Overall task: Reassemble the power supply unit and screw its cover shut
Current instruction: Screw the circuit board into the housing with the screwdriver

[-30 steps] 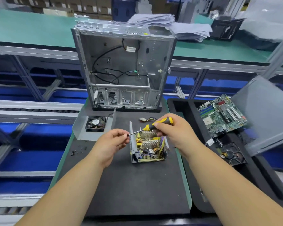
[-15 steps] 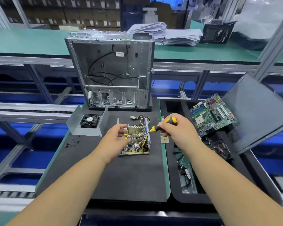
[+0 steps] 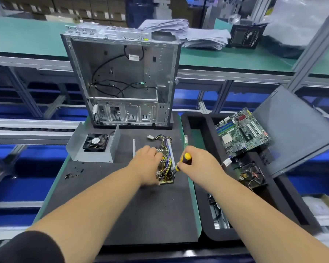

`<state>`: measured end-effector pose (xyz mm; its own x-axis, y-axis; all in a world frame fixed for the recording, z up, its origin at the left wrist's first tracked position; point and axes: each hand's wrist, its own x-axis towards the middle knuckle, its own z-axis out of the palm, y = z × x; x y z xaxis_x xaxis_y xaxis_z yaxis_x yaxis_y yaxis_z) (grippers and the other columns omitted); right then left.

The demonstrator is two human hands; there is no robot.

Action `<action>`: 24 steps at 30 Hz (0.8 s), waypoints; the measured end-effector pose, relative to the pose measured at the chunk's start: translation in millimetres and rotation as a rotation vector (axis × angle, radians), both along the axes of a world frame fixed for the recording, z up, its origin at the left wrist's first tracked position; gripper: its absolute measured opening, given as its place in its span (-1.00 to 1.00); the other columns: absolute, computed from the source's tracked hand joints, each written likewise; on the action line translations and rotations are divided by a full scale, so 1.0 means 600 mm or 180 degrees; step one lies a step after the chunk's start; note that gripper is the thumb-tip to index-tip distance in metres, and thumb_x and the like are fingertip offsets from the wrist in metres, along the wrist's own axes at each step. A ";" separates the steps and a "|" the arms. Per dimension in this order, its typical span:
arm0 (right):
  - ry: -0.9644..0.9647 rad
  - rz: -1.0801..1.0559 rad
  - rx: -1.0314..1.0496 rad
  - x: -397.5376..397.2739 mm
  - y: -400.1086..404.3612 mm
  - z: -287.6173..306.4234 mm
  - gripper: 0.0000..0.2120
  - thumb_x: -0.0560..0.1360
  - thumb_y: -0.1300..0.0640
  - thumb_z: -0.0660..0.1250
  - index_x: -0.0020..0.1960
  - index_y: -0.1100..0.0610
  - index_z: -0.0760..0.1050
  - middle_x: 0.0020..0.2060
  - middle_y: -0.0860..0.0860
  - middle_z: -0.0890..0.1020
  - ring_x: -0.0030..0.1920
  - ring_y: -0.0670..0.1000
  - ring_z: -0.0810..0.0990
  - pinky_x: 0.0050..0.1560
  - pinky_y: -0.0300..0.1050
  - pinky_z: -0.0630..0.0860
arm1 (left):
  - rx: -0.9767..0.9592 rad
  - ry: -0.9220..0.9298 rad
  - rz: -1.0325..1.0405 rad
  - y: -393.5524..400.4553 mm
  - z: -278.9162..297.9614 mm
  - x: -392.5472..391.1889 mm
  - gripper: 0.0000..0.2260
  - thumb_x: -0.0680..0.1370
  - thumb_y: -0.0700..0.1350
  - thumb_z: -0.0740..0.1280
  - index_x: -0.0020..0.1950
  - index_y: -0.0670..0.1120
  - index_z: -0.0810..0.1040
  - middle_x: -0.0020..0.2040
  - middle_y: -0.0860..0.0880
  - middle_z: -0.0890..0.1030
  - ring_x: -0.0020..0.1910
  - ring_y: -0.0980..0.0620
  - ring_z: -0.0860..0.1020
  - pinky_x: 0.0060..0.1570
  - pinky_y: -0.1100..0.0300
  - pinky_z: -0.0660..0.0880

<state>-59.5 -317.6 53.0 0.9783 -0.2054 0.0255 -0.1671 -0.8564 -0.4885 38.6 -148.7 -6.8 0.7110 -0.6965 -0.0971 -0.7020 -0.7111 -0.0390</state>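
The open power supply unit [image 3: 166, 168], a circuit board with coloured wires in a metal base, lies on the black mat [image 3: 122, 205]. My left hand [image 3: 147, 164] rests over its left side, fingers curled on it. In my right hand [image 3: 196, 163] is a yellow and black screwdriver [image 3: 184, 160], held by the handle, tip pointing down at the unit's right edge. The grey cover [image 3: 95, 147] with its black fan lies apart to the left. Several small black screws [image 3: 74, 172] lie loose on the mat below the cover.
An empty computer case [image 3: 122, 78] stands upright at the back of the mat. A black tray [image 3: 197, 186] on the right holds a green motherboard [image 3: 242, 131], a small fan and a grey side panel [image 3: 292, 130]. Paper stacks lie on the far green bench.
Both hands came down from in front of me onto the power supply unit. My left hand let go of the screwdriver shaft and now rests on the unit; the tip went down to its right edge.
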 end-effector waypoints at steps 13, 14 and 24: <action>0.0289 0.0026 -0.0397 0.019 0.026 -0.028 -0.85 0.49 0.00 0.35 -0.06 0.05 0.43 -0.18 -0.02 0.56 -0.12 0.04 0.51 -0.14 -0.04 0.49 | -0.0223 0.0104 -0.0296 -0.016 -0.051 0.045 -0.19 0.23 0.37 0.43 0.28 -0.05 0.27 0.19 -0.05 0.33 0.17 -0.10 0.28 0.24 0.00 0.25; 0.0298 0.0020 -0.0403 0.020 0.026 -0.028 -0.85 0.49 0.00 0.35 -0.05 0.05 0.43 -0.17 -0.02 0.56 -0.12 0.05 0.51 -0.15 -0.05 0.48 | -0.0256 0.0110 -0.0314 -0.015 -0.055 0.045 -0.18 0.22 0.38 0.43 0.28 -0.05 0.26 0.19 -0.05 0.32 0.18 -0.10 0.28 0.25 0.00 0.25; 0.0510 0.0209 -0.0799 0.033 0.035 -0.018 -0.86 0.51 0.03 0.33 -0.04 0.04 0.39 -0.13 -0.02 0.54 -0.11 0.06 0.48 -0.19 -0.08 0.41 | -0.0438 0.0161 -0.0320 -0.016 -0.062 0.049 -0.22 0.24 0.39 0.39 0.27 -0.04 0.28 0.16 -0.04 0.34 0.16 -0.09 0.30 0.24 0.02 0.29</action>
